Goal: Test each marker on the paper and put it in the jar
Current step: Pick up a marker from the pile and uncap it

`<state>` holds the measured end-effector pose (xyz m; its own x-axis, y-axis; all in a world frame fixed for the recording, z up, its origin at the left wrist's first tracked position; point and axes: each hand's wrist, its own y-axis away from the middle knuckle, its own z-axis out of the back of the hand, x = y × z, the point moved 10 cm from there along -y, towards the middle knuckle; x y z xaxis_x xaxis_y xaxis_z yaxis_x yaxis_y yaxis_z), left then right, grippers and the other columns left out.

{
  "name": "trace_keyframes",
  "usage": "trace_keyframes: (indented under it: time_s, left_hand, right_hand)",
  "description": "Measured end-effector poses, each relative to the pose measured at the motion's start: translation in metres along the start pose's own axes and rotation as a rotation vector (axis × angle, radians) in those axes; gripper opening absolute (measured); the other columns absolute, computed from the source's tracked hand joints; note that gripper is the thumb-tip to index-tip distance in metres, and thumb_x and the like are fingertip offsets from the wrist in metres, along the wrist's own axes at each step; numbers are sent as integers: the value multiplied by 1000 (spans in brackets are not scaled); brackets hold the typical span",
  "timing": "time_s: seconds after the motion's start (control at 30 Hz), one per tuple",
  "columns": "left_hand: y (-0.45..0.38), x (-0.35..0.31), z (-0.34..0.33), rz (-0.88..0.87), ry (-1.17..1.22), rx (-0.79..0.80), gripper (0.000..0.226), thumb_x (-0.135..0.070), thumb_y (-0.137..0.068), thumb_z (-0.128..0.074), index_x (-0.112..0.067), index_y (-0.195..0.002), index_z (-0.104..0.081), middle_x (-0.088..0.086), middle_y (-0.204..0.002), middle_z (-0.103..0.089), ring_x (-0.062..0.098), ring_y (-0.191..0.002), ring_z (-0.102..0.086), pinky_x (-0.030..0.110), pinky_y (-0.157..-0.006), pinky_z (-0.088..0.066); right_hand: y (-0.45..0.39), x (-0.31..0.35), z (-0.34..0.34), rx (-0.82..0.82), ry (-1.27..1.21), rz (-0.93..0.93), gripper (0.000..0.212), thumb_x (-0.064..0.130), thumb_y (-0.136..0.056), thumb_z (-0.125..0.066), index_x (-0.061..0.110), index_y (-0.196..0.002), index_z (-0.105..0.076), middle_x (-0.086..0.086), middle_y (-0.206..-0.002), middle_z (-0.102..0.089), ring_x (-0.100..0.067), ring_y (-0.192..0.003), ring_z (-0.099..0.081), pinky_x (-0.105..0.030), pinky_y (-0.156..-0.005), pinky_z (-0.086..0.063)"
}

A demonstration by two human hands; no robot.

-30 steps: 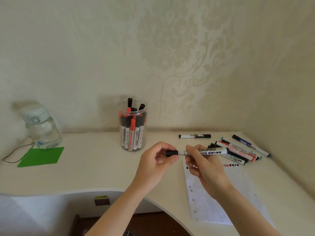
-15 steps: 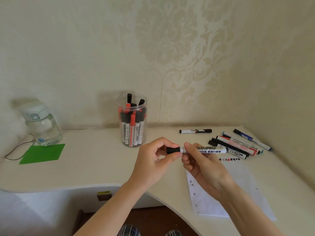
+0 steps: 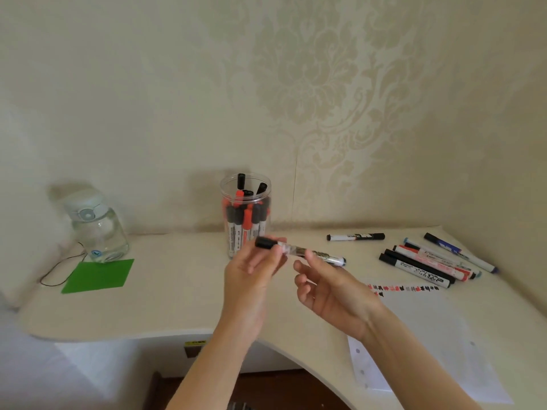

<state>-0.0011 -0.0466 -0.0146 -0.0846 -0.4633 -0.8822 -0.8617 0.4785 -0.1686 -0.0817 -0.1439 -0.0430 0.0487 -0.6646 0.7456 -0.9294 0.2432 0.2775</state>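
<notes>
A whiteboard marker (image 3: 299, 250) is being held level above the bench (image 3: 165, 294), just in front of the clear jar (image 3: 245, 216) already crowded with markers. The black cap end is being pinched by the left hand (image 3: 251, 279); the barrel is being gripped lightly by the fingertips of the right hand (image 3: 331, 287). Motion blur is hiding whether the cap is fully seated. To do this step well, the cap is best pressed home, then the marker tipped upright and lowered into a gap between the standing markers. More markers (image 3: 426, 263) are lying to the right, beside the paper (image 3: 438, 344) bearing test marks.
</notes>
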Motion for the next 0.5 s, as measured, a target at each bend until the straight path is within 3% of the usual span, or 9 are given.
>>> trace_keyframes:
  time_s: [0.13,0.23,0.4,0.5]
  left_hand:
    - [-26,-70,22,-211,-90,-69,18,-14,-82,-69,-16,-100,-69,6,-101,-74,20,-99,-69,39,-88,-54]
    - [-46,-118,33,-316,-87,-115,31,-6,-86,-67,-17,-114,-58,6,-100,-74,18,-99,-69,34,-84,-55]
    - [-78,-169,35,-469,-271,-152,34,-2,-90,-64,-21,-116,-54,9,-101,-74,20,-100,-69,44,-93,-54]
    - [-95,-176,34,-499,-322,-180,32,-3,-89,-66,-24,-112,-56,6,-99,-74,17,-94,-70,41,-90,-56]
  right_hand:
    - [-16,8,22,-162,231,45,39,12,-76,-82,13,-111,-66,-5,-92,-68,-14,-69,-62,-24,-64,-54]
    - [-25,27,37,-278,540,145,25,13,-89,-72,17,-113,-67,-6,-97,-72,-14,-76,-67,-26,-71,-56]
    - [-54,72,56,-416,1071,335,15,10,-91,-66,21,-100,-70,1,-110,-71,-13,-88,-67,-28,-80,-53]
    - [-74,104,72,-449,1467,396,34,5,-96,-55,15,-127,-62,-4,-132,-62,-19,-116,-59,-26,-97,-42]
